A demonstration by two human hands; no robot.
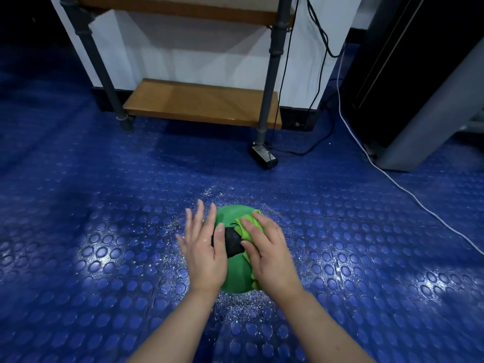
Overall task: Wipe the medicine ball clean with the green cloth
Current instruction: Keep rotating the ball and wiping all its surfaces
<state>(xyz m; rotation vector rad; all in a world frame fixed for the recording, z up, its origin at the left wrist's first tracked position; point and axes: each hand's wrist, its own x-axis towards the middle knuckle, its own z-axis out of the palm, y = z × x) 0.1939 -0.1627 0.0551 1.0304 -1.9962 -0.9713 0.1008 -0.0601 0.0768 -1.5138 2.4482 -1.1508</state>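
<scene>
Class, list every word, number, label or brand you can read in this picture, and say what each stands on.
No text here is readable.
Medicine ball: small dark marks beside its black patch, too blurred to read.
Black adapter box on the floor: pale face, too small to read.

The medicine ball point(237, 273) sits on the floor point(104, 231), near and central. The left hand point(203, 247) lies flat against its left side; the right hand point(269, 252) presses the cloth point(250, 222) onto its right side. Behind stands a shelf unit point(201, 103) with a power brick point(263, 155) at the foot of its right leg, and a cable point(392, 179) trails over the floor further right.
</scene>
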